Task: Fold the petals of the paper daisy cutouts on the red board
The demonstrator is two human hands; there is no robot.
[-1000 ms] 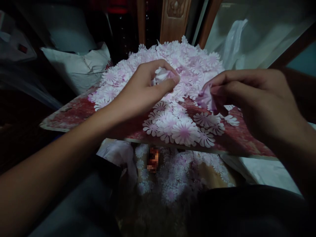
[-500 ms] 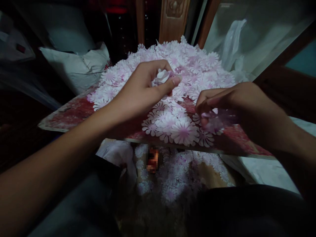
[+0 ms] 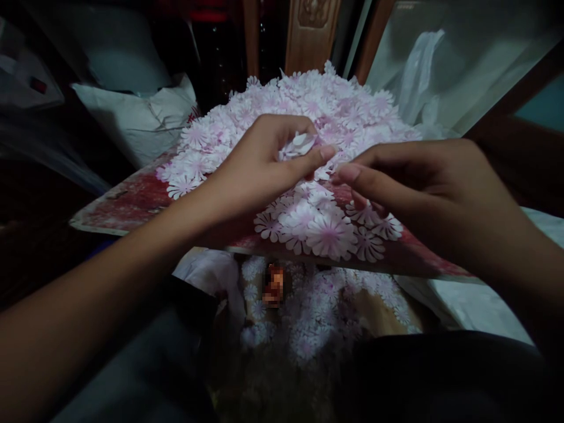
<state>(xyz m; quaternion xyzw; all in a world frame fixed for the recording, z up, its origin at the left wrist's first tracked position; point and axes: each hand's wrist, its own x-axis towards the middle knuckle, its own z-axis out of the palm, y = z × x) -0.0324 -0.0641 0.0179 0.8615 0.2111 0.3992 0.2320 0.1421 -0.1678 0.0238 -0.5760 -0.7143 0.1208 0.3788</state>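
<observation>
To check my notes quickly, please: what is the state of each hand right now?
Left hand: closed, pinching paper flower cutouts.
Right hand: half closed, nothing visible in it; cannot tell if holding.

This looks like a cluttered home room, with a carved wooden panel [image 3: 312,29] and white cushion [image 3: 136,123].

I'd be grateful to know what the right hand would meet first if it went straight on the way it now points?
The right hand would most likely meet the left hand's thumb first, beside the paper flower it pinches, though depth is unclear here.
</observation>
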